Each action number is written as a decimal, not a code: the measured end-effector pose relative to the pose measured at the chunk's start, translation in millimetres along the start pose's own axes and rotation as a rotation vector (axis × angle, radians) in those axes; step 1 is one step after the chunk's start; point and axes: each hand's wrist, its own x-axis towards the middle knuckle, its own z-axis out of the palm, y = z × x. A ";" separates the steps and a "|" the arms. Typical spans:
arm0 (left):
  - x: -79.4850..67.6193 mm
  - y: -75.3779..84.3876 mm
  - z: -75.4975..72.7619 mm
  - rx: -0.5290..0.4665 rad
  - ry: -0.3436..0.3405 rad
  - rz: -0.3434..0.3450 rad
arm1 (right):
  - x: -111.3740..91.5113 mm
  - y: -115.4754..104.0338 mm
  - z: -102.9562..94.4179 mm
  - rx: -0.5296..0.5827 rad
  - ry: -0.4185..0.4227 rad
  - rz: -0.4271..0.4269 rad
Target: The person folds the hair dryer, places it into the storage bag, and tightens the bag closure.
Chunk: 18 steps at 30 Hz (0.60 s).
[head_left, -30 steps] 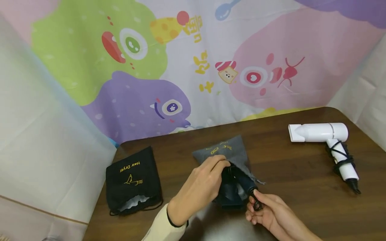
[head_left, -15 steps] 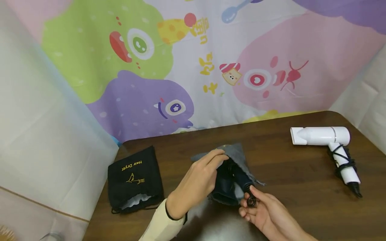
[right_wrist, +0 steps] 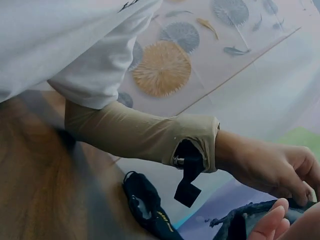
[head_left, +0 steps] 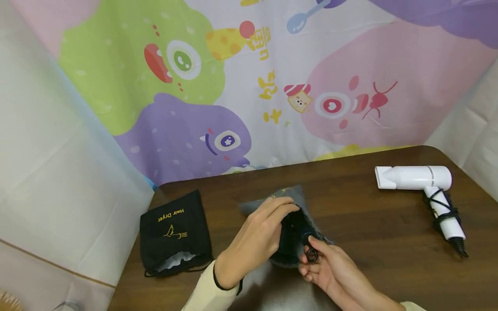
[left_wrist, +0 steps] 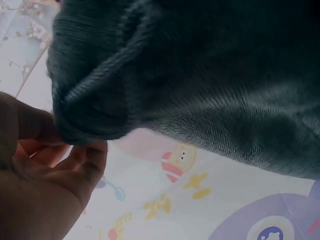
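My left hand (head_left: 253, 237) pinches the mouth edge of a grey drawstring pouch (head_left: 300, 199) in the middle of the table; the left wrist view shows fingertips gripping the pouch's corded hem (left_wrist: 95, 125). Inside the opening sits a dark blue hair dryer (head_left: 307, 237), mostly hidden by the cloth and the left hand. My right hand (head_left: 336, 270) holds the handle end, with thumb and fingers around the coiled black cord (head_left: 311, 255). In the right wrist view, the right fingers (right_wrist: 272, 222) show close below the left hand.
On the left of the wooden table (head_left: 358, 216) lies a black pouch (head_left: 171, 233) lettered "Hair Dryer", its silvery lining showing. A white hair dryer (head_left: 414, 178) with its cord wrapped round the handle lies at the right. Behind hangs a cartoon-printed cloth (head_left: 280, 142).
The dark hair dryer has gone deeper into the grey pouch, its body now nearly out of sight. My right hand has moved left with it, while the left keeps its grip on the pouch edge.
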 end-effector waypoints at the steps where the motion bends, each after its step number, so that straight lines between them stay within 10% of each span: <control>1: -0.2 0.0 -0.7 -0.008 0.005 -0.008 | 0.4 0.2 0.5 -0.018 0.021 -0.003; 18: 0.2 18.7 6.5 0.061 -0.119 0.157 | 0.6 -9.0 0.2 -0.261 -0.009 -0.026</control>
